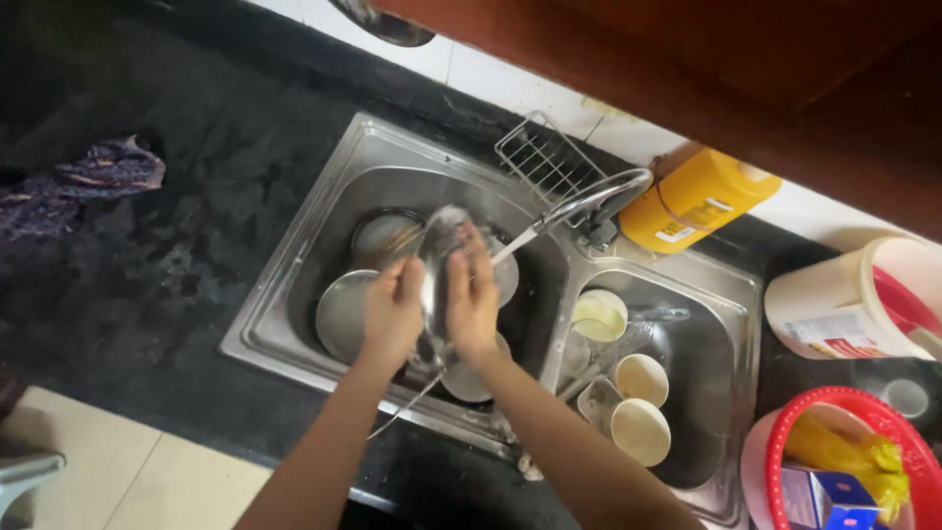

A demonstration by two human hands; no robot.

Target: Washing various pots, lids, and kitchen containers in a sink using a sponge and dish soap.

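Double steel sink set in a dark surface; two basins, divided by a ridge carrying the tap.

Left basin: both hands over its middle. Left hand grasps the near rim of a steel plate held on edge; right hand is pressed against the plate's other face, fingers curled on it. A thin stream runs from the tap toward the plate. Below lie more steel plates, about four, overlapping; little bare basin floor shows, open room only along the left wall.

Right basin: three cups counted, plus one steel vessel and some cutlery, count unclear. Far right part bare.

Wire rack, one, stands tilted at the sink's back edge. Yellow bottle, one, lies beside it against the tiled wall. White bucket and red basket crowd the right edge. Cloth, one, lies well apart at left; the surface around it is open.
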